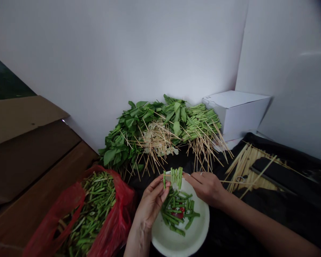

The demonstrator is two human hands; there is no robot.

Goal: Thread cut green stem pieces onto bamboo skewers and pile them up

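Note:
Pinched in my left hand is a short green bean piece, held upright at the tip of a wooden skewer. My right hand is closed around that skewer, whose long end sticks out to the right past my wrist. Several bean pieces sit side by side on the skewer between my hands. Below them a white bowl holds loose cut bean pieces and something red that I cannot make out.
To the left stands an open red plastic bag full of cut beans. Against the wall lie leafy greens and finished bean skewers, beside a white box. Loose skewers and a dark phone lie at the right.

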